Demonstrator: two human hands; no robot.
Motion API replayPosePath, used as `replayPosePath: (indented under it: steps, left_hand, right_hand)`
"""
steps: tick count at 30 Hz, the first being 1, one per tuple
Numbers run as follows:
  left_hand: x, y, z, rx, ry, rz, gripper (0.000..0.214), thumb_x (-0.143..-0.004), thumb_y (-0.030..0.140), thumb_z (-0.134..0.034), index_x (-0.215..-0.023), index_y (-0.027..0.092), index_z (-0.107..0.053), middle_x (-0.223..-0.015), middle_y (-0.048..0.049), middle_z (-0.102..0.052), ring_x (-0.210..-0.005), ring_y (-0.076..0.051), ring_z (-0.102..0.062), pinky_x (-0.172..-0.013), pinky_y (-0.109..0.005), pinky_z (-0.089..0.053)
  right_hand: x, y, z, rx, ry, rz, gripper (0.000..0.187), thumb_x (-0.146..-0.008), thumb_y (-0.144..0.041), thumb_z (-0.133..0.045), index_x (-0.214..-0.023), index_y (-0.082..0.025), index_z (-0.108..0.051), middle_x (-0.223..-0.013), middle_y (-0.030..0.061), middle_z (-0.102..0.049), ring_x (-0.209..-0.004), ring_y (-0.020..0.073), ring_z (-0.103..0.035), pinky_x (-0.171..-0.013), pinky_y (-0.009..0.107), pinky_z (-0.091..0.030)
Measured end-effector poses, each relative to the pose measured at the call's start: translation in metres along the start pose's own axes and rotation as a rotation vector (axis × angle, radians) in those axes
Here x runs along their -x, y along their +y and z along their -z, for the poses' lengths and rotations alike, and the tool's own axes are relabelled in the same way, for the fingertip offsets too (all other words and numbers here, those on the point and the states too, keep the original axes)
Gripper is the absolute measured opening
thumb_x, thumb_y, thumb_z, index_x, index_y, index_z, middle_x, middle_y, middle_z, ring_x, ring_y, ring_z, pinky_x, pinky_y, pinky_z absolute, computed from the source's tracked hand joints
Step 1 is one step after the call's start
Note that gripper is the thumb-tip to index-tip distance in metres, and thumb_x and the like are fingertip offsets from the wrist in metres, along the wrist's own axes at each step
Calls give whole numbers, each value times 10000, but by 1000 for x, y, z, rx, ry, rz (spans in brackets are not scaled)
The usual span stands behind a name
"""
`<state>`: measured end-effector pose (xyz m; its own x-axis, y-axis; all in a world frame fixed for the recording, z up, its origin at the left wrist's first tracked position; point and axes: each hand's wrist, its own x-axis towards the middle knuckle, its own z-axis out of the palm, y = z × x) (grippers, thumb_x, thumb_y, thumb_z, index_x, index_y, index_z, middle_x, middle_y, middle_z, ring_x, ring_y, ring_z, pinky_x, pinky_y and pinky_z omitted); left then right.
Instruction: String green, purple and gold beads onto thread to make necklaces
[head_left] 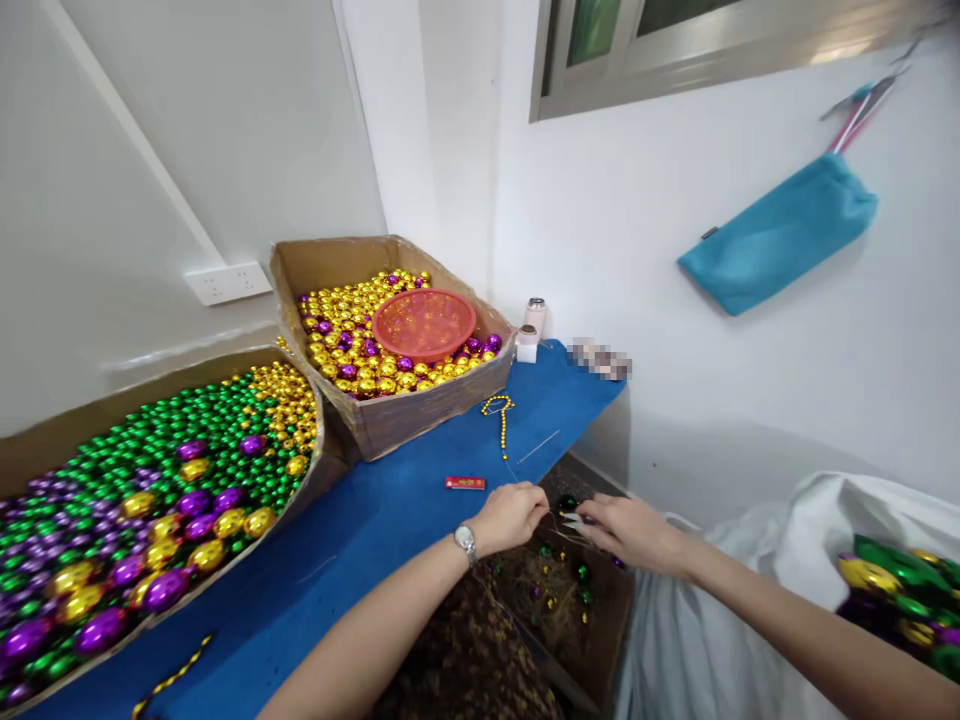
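Observation:
Over the front edge of the blue-covered table [390, 520], my left hand [514, 515] is closed in a pinch on a thin thread. That thread seems to lead up to a short string of gold beads [503, 428] lying on the cloth. In my right hand [634, 530] is a small pair of scissors [573, 522], its pale blades pointing left at the thread just beside my left fingers. Whether the blades touch the thread is too fine to tell. Below both hands stands a cardboard box [611, 640] with thread scraps and loose beads inside.
One carton [435, 425] holds gold and purple beads and a red basin [424, 325]; another carton [319, 440] holds mostly green ones. A small red packet [465, 483] lies near my left hand. On the right stands a white sack [810, 530] of beads.

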<state>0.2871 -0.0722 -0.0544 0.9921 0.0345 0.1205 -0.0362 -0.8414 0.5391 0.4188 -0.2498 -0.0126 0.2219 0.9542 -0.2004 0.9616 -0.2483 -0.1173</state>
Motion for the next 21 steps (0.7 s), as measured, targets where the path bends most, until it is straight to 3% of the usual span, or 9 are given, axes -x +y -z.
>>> replayPosePath:
  steps: [9, 14, 18, 21]
  left_hand:
    - [-1, 3, -1, 8, 17, -13, 178, -864, 167, -444, -811, 194, -612, -814, -42, -634, -792, -172, -591, -738, -261, -437]
    - [2, 5, 5, 16, 78, 14, 178, -843, 150, -458, -799, 194, -625, -809, -38, -648, -780, -167, -588, -719, -253, -429]
    - [9, 0, 35, -3, 208, 97, 208, -862, 190, -436, -809, 196, -637, -800, -41, -663, -772, -179, -565, -728, -283, -415]
    - [22, -15, 75, 74, 428, 202, 217, -867, 262, -449, -788, 194, -640, -740, -31, -651, -745, -179, -547, -687, -281, -407]
  right_hand:
    - [-16, -7, -20, -48, 25, -34, 283, -925, -372, -390, -967, -237, -635, -877, 57, -668, -818, 200, -654, -663, 256, -444]
    - [-23, 2, -23, -29, 52, -47, 279, -935, -359, -377, -976, -249, -630, -883, 49, -657, -814, 187, -652, -665, 253, -452]
    - [-34, 11, -23, 5, 106, -47, 270, -924, -343, -403, -1079, -225, -589, -935, 61, -610, -812, 174, -641, -691, 258, -461]
    - [-49, 9, -22, 34, 147, -1, 285, -921, -320, -416, -1168, -238, -532, -1019, 59, -561, -842, 161, -622, -722, 261, -462]
